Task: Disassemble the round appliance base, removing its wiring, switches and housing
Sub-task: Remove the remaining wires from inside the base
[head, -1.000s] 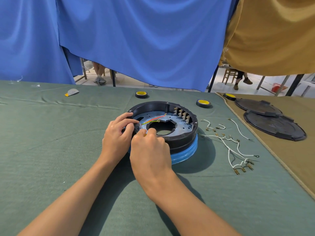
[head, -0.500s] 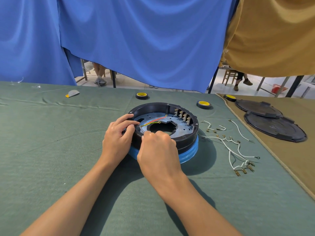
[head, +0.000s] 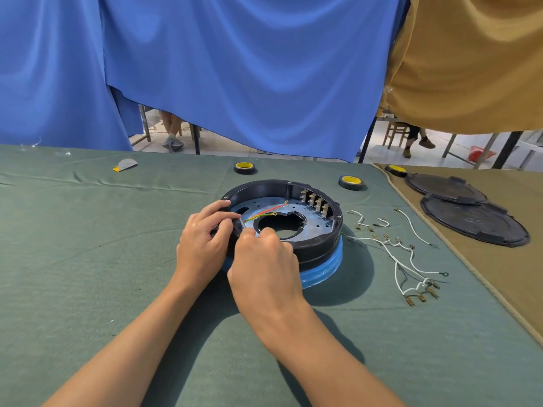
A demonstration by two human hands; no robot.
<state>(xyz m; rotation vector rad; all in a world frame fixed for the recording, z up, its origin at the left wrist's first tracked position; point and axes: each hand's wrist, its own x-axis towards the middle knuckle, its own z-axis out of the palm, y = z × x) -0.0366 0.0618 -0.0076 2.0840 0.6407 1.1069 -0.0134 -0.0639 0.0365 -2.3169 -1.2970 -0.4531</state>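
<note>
The round black appliance base [head: 320, 245] lies open side up on the green cloth, a blue band around its lower edge. Inside, a red wire [head: 269, 209] and a green-yellow wire [head: 260, 216] run across the blue-grey plate from the near-left rim. A row of switch terminals [head: 316, 202] stands at the far right inside. My left hand [head: 202, 242] grips the base's near-left rim, thumb and fingers curled over it. My right hand [head: 264, 265] is curled over the near rim, fingertips pinching at the wires' near ends; the pinch itself is hidden.
Loose white wires [head: 399, 259] with brass terminals lie right of the base. Two black round covers [head: 470, 218] rest on the tan cloth at far right. Tape rolls [head: 244, 168] [head: 351, 181] [head: 396, 170] sit behind the base, and a small grey scrap [head: 126, 164] lies far left.
My right hand has shifted slightly left and forward onto the near rim. The coloured wires moved a little. My left hand has kept its grip on the rim.
</note>
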